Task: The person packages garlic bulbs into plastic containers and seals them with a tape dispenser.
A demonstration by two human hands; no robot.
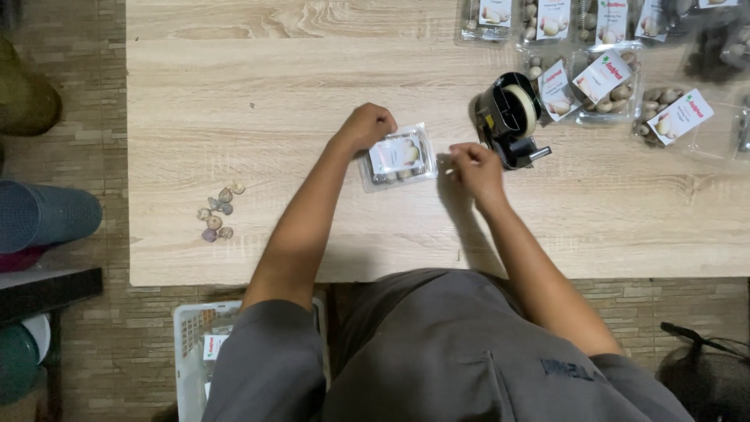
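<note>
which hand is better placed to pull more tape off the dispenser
Right, most likely. The right hand sits just beside the black tape dispenser, fingers pinched between it and the clear pack. The left hand rests on the pack's far corner, steadying it, farther from the dispenser.

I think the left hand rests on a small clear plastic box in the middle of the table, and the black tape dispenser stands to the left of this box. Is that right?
Not quite. The head view shows the left hand on the small clear plastic box, but the black tape dispenser stands to the right of this box, just beyond the right hand, on the wooden table.
</note>
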